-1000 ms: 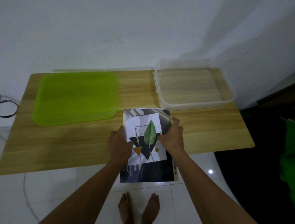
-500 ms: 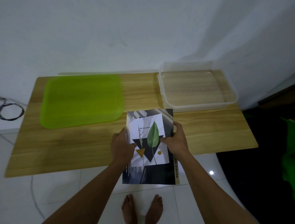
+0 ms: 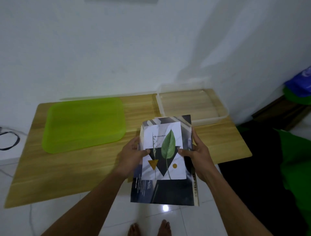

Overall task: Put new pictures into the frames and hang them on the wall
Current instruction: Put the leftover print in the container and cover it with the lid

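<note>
I hold a stack of prints in the air over the table's front edge. On top lies a white picture (image 3: 164, 150) with a green leaf, a dark triangle and gold shapes. Under it is a larger dark sheet (image 3: 165, 192) with small text. My left hand (image 3: 133, 156) grips the stack's left edge, thumb on the picture. My right hand (image 3: 196, 155) grips the right edge, thumb on the picture too. No picture frame shows clearly; a grey edge (image 3: 121, 1) at the top of the wall is cut off.
A wooden table (image 3: 67, 168) stands against the white wall. A lime green tray (image 3: 84, 124) lies on its left half, and a clear plastic box (image 3: 191, 104) sits at the back right. A black cable (image 3: 10, 139) lies left; green fabric (image 3: 296, 161) right.
My head has tilted up, showing more wall. Both hands have lifted the stack a little toward me, keeping their hold on its edges.
</note>
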